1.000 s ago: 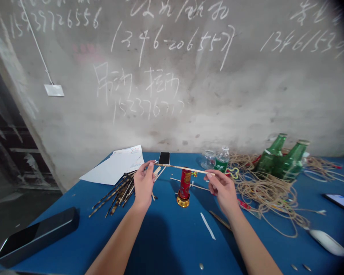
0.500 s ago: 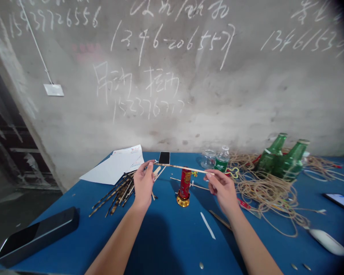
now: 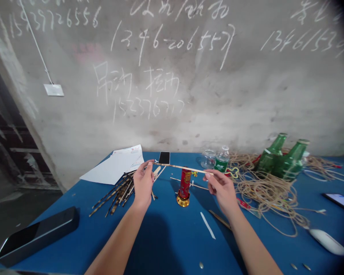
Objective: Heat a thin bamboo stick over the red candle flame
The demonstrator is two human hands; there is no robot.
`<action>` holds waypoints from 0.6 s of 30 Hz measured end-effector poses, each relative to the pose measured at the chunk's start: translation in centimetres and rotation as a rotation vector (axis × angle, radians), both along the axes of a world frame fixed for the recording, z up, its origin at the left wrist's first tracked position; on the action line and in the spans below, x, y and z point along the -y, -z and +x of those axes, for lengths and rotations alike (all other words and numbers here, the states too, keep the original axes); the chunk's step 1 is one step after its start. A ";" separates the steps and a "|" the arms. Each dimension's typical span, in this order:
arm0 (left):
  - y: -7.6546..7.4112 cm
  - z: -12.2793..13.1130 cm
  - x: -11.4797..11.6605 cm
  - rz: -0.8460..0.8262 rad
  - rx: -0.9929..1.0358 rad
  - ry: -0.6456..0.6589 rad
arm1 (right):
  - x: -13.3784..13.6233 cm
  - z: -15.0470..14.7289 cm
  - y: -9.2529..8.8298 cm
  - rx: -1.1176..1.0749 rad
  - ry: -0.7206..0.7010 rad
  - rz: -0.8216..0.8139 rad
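Note:
A thin pale bamboo strip [image 3: 183, 168] is stretched level between my two hands above the blue table [image 3: 166, 244]. My left hand [image 3: 143, 184] pinches its left end and my right hand [image 3: 222, 188] pinches its right end. Directly under the strip's middle stands a red candle in a gold holder [image 3: 184, 187]. A bundle of dark mottled sticks [image 3: 119, 193] lies just left of my left hand.
White papers [image 3: 114, 166] and a small phone [image 3: 164, 157] lie at the back. A dark case [image 3: 34, 236] sits front left. Tangled rattan cord [image 3: 269, 191], two green bottles [image 3: 283, 158], a water bottle [image 3: 222, 158], a white mouse [image 3: 328, 241] and another phone [image 3: 339, 201] fill the right.
My right hand has shifted very slightly left along the strip. Otherwise nothing has visibly moved.

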State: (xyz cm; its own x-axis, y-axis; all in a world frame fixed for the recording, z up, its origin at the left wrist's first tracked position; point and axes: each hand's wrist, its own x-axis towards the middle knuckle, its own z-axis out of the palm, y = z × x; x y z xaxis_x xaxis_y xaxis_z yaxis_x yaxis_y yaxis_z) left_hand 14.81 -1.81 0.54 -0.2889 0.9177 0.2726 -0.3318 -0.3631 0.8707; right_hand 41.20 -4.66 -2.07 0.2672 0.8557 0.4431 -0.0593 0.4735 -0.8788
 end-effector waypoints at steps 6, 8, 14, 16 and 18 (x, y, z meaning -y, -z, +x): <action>-0.1 0.0 0.0 0.000 0.003 0.001 | 0.1 -0.1 -0.1 0.012 -0.011 0.004; 0.0 0.0 0.0 -0.006 0.004 -0.003 | 0.1 -0.1 -0.1 0.012 -0.010 0.003; 0.1 0.0 -0.2 -0.001 0.020 -0.008 | 0.0 -0.1 -0.1 -0.003 0.018 0.006; 0.2 0.0 -0.2 0.003 0.023 -0.010 | -0.1 -0.1 0.0 -0.013 0.019 0.012; 0.1 0.1 -0.2 -0.001 0.025 -0.012 | -0.1 -0.1 0.1 -0.023 0.021 0.014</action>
State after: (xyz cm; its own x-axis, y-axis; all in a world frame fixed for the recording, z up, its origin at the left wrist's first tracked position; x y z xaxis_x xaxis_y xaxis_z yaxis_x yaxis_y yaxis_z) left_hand 14.86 -1.64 0.39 -0.3063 0.9145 0.2644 -0.3489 -0.3663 0.8626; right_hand 41.12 -4.56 -2.17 0.2952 0.8434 0.4489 -0.0692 0.4874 -0.8704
